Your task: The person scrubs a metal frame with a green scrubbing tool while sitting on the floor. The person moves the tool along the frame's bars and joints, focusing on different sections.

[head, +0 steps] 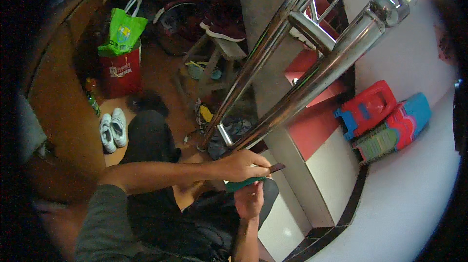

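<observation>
My left hand (241,166) reaches across from the left, its back upward. Its thumb and fingers pinch a flat dark reddish-brown strip (278,167), whose end sticks out to the right. Directly beneath lies a dark green flat piece (239,186) of unclear material, with a pale edge partly showing. My right hand (250,198) comes up from below, palm up, its curled fingers against the underside of the green piece. The two hands are close together over my lap, beside the knee of my dark trousers (270,192). My left hand covers most of what is between them.
Steel stair railing posts (292,112) rise just beyond my hands. Tiled steps (325,174) and folded plastic stools (369,110) are on the right. White shoes (113,130), a red bag (122,73), a green bag (126,31) and a wooden stool (230,48) stand farther off.
</observation>
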Tool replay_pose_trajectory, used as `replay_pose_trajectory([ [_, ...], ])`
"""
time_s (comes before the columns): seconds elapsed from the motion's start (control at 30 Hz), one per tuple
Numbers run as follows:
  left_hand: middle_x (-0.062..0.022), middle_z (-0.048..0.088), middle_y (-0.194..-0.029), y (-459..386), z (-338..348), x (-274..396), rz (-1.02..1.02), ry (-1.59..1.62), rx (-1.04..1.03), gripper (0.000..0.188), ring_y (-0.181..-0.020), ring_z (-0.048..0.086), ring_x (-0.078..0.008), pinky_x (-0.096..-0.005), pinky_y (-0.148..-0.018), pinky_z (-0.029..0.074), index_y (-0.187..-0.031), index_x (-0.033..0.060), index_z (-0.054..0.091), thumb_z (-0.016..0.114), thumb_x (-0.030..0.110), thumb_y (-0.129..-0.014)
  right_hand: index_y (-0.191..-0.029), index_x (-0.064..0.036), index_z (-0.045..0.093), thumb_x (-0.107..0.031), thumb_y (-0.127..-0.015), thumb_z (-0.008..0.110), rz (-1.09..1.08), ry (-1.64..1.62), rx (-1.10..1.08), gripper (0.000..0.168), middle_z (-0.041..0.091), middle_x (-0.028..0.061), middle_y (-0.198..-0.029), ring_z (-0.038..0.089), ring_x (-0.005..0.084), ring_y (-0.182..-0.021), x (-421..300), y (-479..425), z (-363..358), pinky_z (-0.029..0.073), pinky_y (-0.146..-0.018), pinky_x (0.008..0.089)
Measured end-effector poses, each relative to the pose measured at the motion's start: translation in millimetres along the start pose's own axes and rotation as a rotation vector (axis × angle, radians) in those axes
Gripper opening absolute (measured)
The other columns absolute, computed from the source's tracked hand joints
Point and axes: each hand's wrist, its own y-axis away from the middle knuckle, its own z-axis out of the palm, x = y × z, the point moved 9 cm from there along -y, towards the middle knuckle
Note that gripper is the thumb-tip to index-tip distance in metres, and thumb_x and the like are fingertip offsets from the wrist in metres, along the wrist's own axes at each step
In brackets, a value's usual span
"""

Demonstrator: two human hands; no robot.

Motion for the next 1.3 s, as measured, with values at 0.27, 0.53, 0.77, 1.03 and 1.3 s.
replay_pose_trajectory([
  [0.27,0.0031,0.065,-0.077,15.3,-7.2,-45.4,-0.058,0.251,-0.132,0.027,-0.065,0.059,-0.0063,-0.0251,-0.055,0.045,-0.113,0.0077,0.08,0.067,0.03,-0.107,-0.139,0.001,0.058,-0.035,-0.111,0.059,0.016,0.19,-0.076,0.045,0.067,0.0127,-0.132,0.064,0.029,-0.121,10.5,6.7,28.5,0.051,-0.105,0.0445],
  [0.53,0.0036,0.069,-0.086,42.0,-25.8,-85.8,-0.149,0.527,-0.038,0.033,-0.075,0.061,-0.0063,-0.024,-0.062,0.048,-0.113,0.0029,0.078,0.066,0.033,-0.108,-0.134,-0.001,0.061,-0.038,-0.106,0.067,0.113,0.262,0.065,0.046,0.069,0.0101,-0.118,0.067,0.0254,-0.109,36.6,-3.9,32.2,0.056,-0.089,0.0377],
  [0.77,0.0035,0.072,-0.093,52.4,-37.8,-85.0,-0.245,0.518,0.018,0.036,-0.081,0.062,-0.0048,-0.0237,-0.068,0.05,-0.116,0.0048,0.079,0.069,0.038,-0.106,-0.129,-0.006,0.065,-0.034,-0.104,0.069,0.143,0.054,0.006,0.038,0.071,0.0046,-0.115,0.067,0.025,-0.111,52.2,-17.1,40.1,0.055,-0.087,0.0365],
  [1.03,-0.0007,0.073,-0.107,40.3,-23.6,-99.5,-0.165,0.524,0.016,0.043,-0.09,0.065,-0.008,-0.0288,-0.078,0.056,-0.131,0.0047,0.074,0.062,0.041,-0.111,-0.125,-0.006,0.061,-0.027,-0.103,0.069,0.128,0.11,0.074,0.032,0.066,0.0053,-0.112,0.067,0.0203,-0.095,24.3,-21.3,46.0,0.057,-0.076,0.0349],
  [1.3,-0.0051,0.072,-0.129,32.2,-18.7,-124.5,-0.466,0.612,0.161,0.054,-0.105,0.068,-0.0173,-0.0353,-0.09,0.056,-0.136,0.0074,0.07,0.055,0.052,-0.109,-0.116,-0.001,0.065,-0.016,-0.098,0.073,-0.119,0.645,0.2,0.025,0.069,0.006,-0.094,0.067,0.0168,-0.084,-90.4,-35.2,68.9,0.054,-0.075,0.0291],
])
